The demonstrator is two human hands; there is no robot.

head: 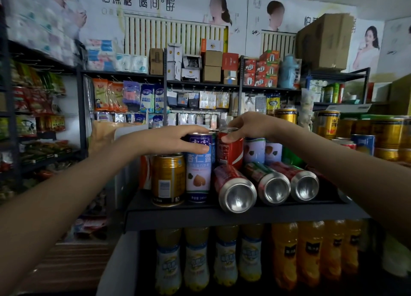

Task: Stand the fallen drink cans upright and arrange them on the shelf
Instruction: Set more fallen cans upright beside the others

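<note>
On the black shelf (200, 215) a gold can (168, 179) stands upright at the front left. Beside it stands a blue and purple can (198, 173), and my left hand (175, 140) grips its top. Just behind and to the right, my right hand (246, 125) grips the top of an upright red can (230, 150). Three cans lie on their sides with their silver bottoms facing me: a red one (235, 189), a red and green one (268, 182) and a third (300, 181). Two pale blue cans (263, 151) stand at the back.
Gold and blue cans (327, 123) are stacked at the right beyond the shelf. Yellow and orange drink bottles (255, 255) fill the shelf below. Racks of packaged goods (155, 100) line the back wall and left side. A large cardboard box (324, 41) sits up high.
</note>
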